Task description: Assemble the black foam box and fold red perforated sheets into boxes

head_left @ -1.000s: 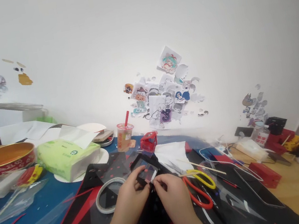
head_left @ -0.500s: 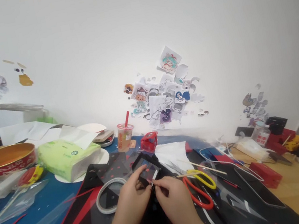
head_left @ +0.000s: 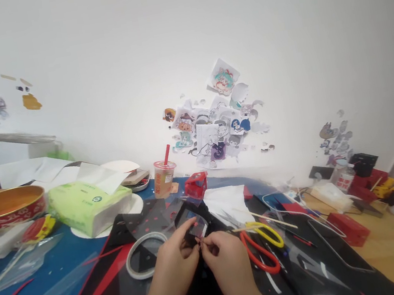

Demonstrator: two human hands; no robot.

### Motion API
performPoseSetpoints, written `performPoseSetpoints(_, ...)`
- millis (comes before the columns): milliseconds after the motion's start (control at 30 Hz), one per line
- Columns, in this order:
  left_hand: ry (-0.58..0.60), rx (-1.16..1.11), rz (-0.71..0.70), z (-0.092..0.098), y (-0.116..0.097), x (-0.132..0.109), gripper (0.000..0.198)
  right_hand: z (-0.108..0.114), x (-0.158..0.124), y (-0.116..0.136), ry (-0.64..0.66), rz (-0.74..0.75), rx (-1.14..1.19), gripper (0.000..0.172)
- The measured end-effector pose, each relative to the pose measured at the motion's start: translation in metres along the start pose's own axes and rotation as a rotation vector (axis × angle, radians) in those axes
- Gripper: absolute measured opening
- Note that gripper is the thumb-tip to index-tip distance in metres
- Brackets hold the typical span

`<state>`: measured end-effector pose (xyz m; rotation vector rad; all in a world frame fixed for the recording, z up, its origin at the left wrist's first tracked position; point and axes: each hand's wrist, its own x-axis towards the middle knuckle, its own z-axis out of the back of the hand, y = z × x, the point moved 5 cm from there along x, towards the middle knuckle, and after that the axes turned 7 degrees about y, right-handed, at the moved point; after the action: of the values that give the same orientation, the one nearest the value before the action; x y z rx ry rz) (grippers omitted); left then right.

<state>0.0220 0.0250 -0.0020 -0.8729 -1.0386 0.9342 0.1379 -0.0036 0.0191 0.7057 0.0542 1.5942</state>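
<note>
Now both hands are working close together at the middle of the desk, right over a small dark framed piece (head_left: 184, 212). The left hand (head_left: 174, 256) has it, index finger stretched along the glossy face and thumb bent in at the near side; the gap between those two is narrow, though part of the grip is hidden behind the hand. And the right hand (head_left: 227, 259), look, has thumb and forefinger drawn tight together at the near edge of the piece, almost meeting the left thumb; something tiny may sit between those fingertips, too small to tell. Just beside the left wrist, a white tape roll (head_left: 129, 267) lies flat, its ring partly behind the hand. Over by the right hand it's the scissors, with an orange handle (head_left: 268, 268) and a yellow handle (head_left: 280, 239), blades pointing up toward a white sheet (head_left: 227, 198), a thin wooden stick (head_left: 272, 219) lying near them. Further right, a dark phone (head_left: 342, 246) lies flat. Beyond the hands stands a lidded cup (head_left: 164, 183) with a red straw (head_left: 167, 155), a red packet (head_left: 196, 186) near it, and off to the left a green tissue pack (head_left: 90, 202) sits next to a red-and-gold tin (head_left: 18, 216).
</note>
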Motion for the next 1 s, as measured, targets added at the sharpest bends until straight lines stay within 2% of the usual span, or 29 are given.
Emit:
performPoseSetpoints(133,-0.005,0.018,0.002,0.0,-0.003,-0.002,0.049,-0.001,-0.002,0.001,-0.05,0.019,-0.029,0.021)
performPoseSetpoints(267,0.012,-0.069,0.001,-0.002,0.001,-0.002,0.05,-0.002,-0.004,0.001,-0.063,0.022,-0.003,0.02)
performPoseSetpoints(433,0.018,-0.15,0.004,-0.005,0.005,-0.001,0.05,0.0,-0.002,-0.005,-0.041,-0.021,0.042,0.02)
performPoseSetpoints(667,0.033,-0.15,0.046,-0.006,0.002,0.0,0.055,0.004,-0.001,-0.01,-0.007,-0.025,0.079,0.019)
performPoseSetpoints(767,0.041,-0.168,0.07,-0.004,-0.004,-0.001,0.054,0.01,0.001,-0.014,-0.015,-0.057,0.012,0.019)
performPoseSetpoints(1000,0.064,-0.129,0.083,-0.001,-0.006,-0.001,0.05,0.034,0.015,-0.031,-0.13,-0.084,-0.116,0.019)
